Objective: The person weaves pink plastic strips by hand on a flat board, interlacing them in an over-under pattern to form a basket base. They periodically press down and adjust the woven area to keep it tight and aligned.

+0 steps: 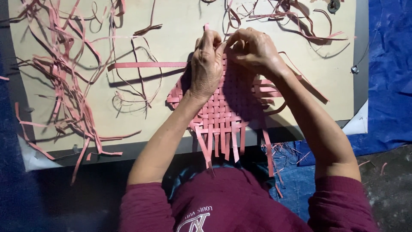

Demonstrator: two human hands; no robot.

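Note:
A partly woven mat of flat pink strips [223, 111] lies on a pale board [180, 25], its loose ends hanging over the near edge. My left hand [207, 64] rests on the mat's far part, fingers pinching a strip at the top edge. Beside it, my right hand [253, 49] pinches the same weaving edge, fingertips meeting the left hand's. One long pink strip [146, 65] runs out leftward from under my left hand.
Tangled loose pink strips [64, 73] pile at the board's left, more strips [296, 17] at the far right. A blue tarp [386, 73] lies right of the board. A small round dark object [334, 5] sits at the top right corner.

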